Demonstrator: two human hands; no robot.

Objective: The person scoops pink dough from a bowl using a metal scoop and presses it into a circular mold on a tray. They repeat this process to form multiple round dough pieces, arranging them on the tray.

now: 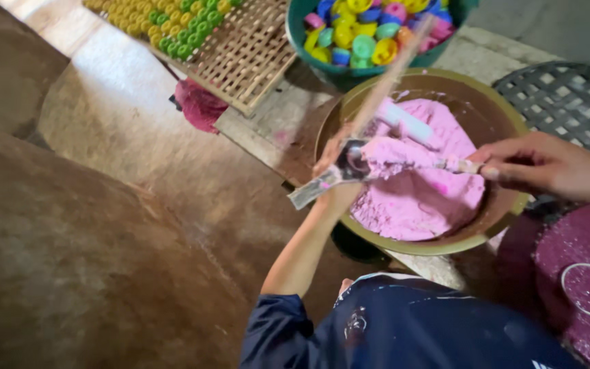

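A wide olive-brown bowl (507,219) holds a mound of pink paste (418,198). At the bowl's left rim my left hand (332,164) grips a small metal scoop (349,164) smeared with pink paste. My right hand (548,164) comes in from the right, pinching a thin paste-coated stick (455,165) whose tip lies across the scoop. A long wooden stick (390,75) leans out of the bowl, and a pale cylinder (411,124) lies in the paste. My left fingers are mostly hidden behind the scoop.
A teal basin (308,58) of coloured plastic cups stands behind the bowl. A bamboo lattice tray (247,55) carries green and yellow pieces, with a magenta cloth (199,104) under its edge. A dark grid tray (568,102) is at right; a pink-stained round surface (582,287) lies below it.
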